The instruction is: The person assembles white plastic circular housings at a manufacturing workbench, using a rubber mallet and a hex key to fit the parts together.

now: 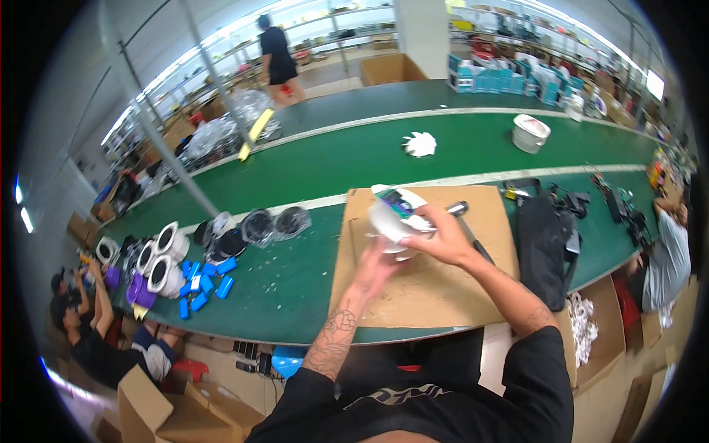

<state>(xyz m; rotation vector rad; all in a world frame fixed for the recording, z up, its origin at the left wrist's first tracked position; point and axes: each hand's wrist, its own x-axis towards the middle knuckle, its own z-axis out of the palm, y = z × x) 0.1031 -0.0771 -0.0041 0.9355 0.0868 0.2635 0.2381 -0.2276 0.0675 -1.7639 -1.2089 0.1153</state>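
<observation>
Both my hands hold a white round plastic device [394, 214] with a small circuit board showing on its top, above a brown cardboard sheet [436, 288] on the green bench. My left hand [375, 270] supports it from below. My right hand [439, 236] grips its right side from above. A metal screwdriver [465, 221] lies on the cardboard just behind my right hand.
To the left lie several white and black round parts [166, 255], blue blocks [203, 284] and bagged black discs [273, 224]. A black bag [545, 244] sits to the right. On the green conveyor [332, 159] are a white tub [530, 133] and a white fan part [419, 144]. Other people work at both sides.
</observation>
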